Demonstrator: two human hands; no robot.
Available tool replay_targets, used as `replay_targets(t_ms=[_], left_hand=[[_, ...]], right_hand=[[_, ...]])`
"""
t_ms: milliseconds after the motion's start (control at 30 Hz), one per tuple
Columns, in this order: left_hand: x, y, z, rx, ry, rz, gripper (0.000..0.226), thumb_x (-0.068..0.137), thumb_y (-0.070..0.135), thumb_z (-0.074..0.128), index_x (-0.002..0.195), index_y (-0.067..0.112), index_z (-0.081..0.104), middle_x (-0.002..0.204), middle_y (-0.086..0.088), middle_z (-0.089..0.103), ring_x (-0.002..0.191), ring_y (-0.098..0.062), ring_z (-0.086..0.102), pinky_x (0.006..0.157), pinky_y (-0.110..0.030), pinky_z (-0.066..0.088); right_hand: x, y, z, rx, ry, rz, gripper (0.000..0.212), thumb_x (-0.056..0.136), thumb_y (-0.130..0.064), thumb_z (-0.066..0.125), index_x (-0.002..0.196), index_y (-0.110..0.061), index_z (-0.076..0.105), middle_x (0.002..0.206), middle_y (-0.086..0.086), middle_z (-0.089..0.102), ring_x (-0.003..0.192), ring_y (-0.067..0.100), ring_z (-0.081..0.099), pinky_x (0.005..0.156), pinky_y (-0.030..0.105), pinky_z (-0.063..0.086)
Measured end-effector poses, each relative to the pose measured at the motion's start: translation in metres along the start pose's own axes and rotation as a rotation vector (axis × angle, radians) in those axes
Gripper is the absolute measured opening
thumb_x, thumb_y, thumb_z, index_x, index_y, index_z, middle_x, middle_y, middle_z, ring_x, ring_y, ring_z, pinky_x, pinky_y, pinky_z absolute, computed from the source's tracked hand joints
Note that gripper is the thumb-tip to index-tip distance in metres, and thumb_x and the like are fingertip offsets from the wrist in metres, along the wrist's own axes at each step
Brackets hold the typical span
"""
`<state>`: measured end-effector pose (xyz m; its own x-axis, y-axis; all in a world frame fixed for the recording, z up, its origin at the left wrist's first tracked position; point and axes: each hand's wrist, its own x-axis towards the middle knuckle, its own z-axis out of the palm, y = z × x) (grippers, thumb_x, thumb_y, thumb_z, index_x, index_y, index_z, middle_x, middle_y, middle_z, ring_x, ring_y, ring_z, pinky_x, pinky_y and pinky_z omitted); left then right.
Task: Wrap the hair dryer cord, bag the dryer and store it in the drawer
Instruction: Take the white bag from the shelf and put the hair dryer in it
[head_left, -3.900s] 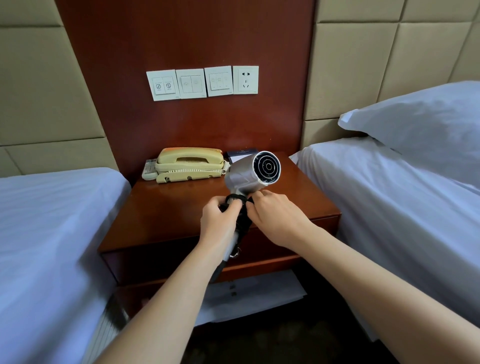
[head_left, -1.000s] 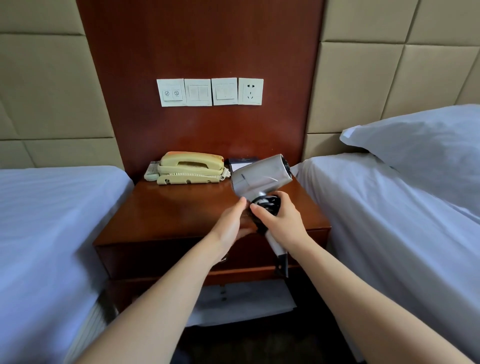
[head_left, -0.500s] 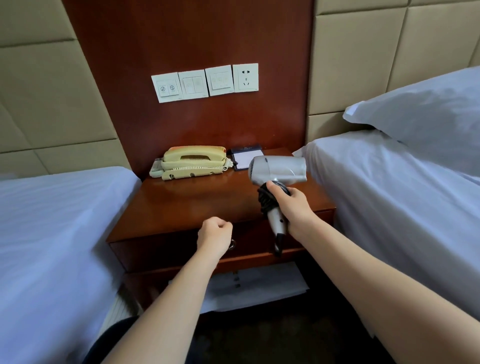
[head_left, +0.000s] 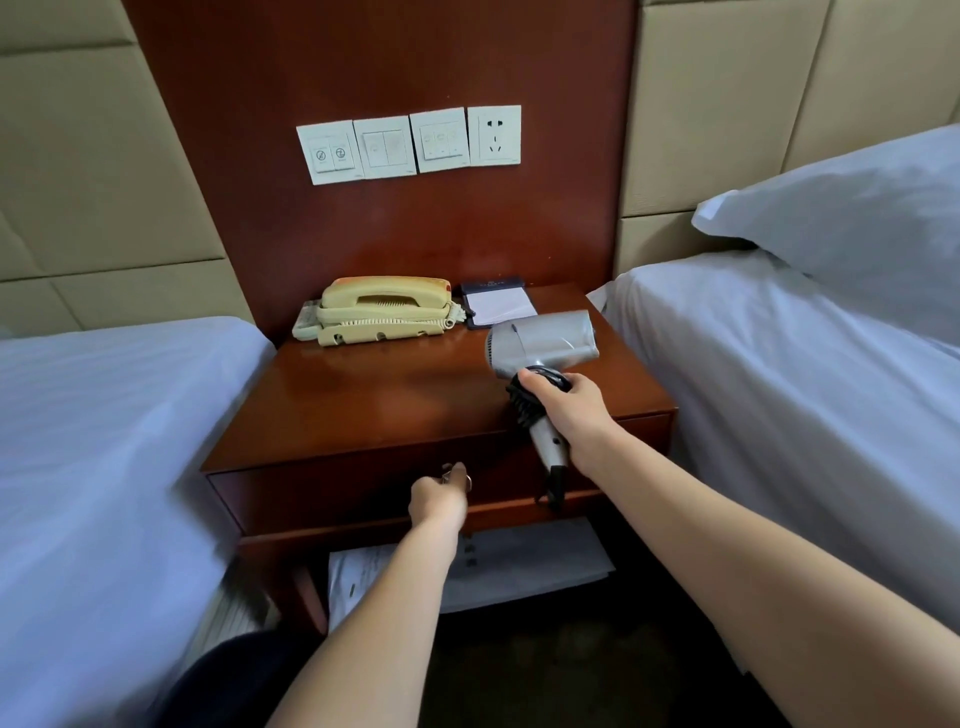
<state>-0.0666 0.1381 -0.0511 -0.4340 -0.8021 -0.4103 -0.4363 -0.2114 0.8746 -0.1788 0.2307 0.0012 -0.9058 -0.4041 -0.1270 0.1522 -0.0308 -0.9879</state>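
A silver hair dryer (head_left: 543, 343) is held above the right side of the wooden nightstand (head_left: 395, 405), its barrel pointing right. Its black cord (head_left: 522, 405) is coiled around the handle, and the plug end hangs below. My right hand (head_left: 566, 405) grips the handle over the coil. My left hand (head_left: 439, 499) is closed on the small metal pull of the drawer (head_left: 322, 493), which looks closed. No bag is in view.
A cream telephone (head_left: 382, 312) and a notepad (head_left: 498, 306) sit at the back of the nightstand. White sheets of paper (head_left: 530, 566) lie on the shelf under the drawer. Beds (head_left: 104, 441) flank the nightstand on both sides, with a pillow (head_left: 852, 218) at right.
My left hand let go of the dryer, dropped to the drawer front and closed on its pull. My right hand keeps the dryer and has shifted it slightly right.
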Motion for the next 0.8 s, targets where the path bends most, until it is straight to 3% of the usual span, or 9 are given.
replay_targets(t_ms=[167,233,333,467,667,800], left_hand=[[0.007,-0.001,-0.004,0.024,-0.011,0.002,0.026,0.092,0.034,0.054,0.094,0.009,0.055,0.103,-0.013,0.068,0.097,-0.031,0.067,0.092,-0.041,0.051],[0.010,-0.002,-0.006,0.047,-0.018,0.019,0.026,0.092,0.035,0.053,0.083,0.011,0.055,0.096,-0.011,0.068,0.093,-0.029,0.068,0.090,-0.039,0.052],[0.011,-0.002,-0.012,0.093,-0.029,0.057,0.030,0.092,0.035,0.053,0.068,0.019,0.047,0.086,-0.006,0.065,0.091,-0.029,0.069,0.090,-0.038,0.052],[0.009,0.002,-0.020,0.200,-0.066,0.116,0.033,0.094,0.038,0.048,0.067,0.019,0.047,0.071,0.001,0.059,0.076,-0.024,0.067,0.083,-0.033,0.051],[0.016,0.001,-0.032,0.416,-0.144,0.209,0.038,0.095,0.047,0.037,0.085,0.016,0.055,0.095,-0.008,0.070,0.080,-0.022,0.067,0.074,-0.031,0.049],[0.006,0.002,-0.044,0.648,-0.076,0.319,0.039,0.095,0.051,0.032,0.086,0.020,0.053,0.087,-0.002,0.061,0.083,-0.023,0.060,0.070,-0.031,0.043]], right_hand=[[0.021,-0.005,0.012,-0.030,-0.002,-0.045,0.056,0.075,-0.034,0.074,0.117,-0.003,0.054,0.107,0.016,0.066,0.086,0.027,0.065,0.067,0.032,0.052],[0.027,-0.009,0.018,-0.085,0.006,-0.077,0.051,0.078,-0.032,0.071,0.118,-0.004,0.054,0.105,0.012,0.064,0.086,0.024,0.062,0.064,0.029,0.050],[0.035,-0.014,0.027,-0.187,0.036,-0.144,0.043,0.082,-0.030,0.067,0.116,-0.006,0.056,0.103,0.008,0.060,0.091,0.023,0.060,0.076,0.035,0.051],[0.044,-0.014,0.036,-0.333,0.060,-0.237,0.033,0.084,-0.031,0.062,0.108,-0.008,0.056,0.102,0.006,0.060,0.102,0.028,0.060,0.088,0.042,0.050],[0.040,-0.011,0.035,-0.696,0.158,-0.192,0.056,0.090,-0.047,0.046,0.136,-0.014,0.039,0.136,0.013,0.047,0.127,0.035,0.042,0.105,0.046,0.033],[0.006,-0.004,0.021,-0.749,0.262,-0.269,0.051,0.093,-0.038,0.045,0.137,-0.013,0.038,0.141,0.015,0.040,0.130,0.035,0.034,0.103,0.043,0.030]])
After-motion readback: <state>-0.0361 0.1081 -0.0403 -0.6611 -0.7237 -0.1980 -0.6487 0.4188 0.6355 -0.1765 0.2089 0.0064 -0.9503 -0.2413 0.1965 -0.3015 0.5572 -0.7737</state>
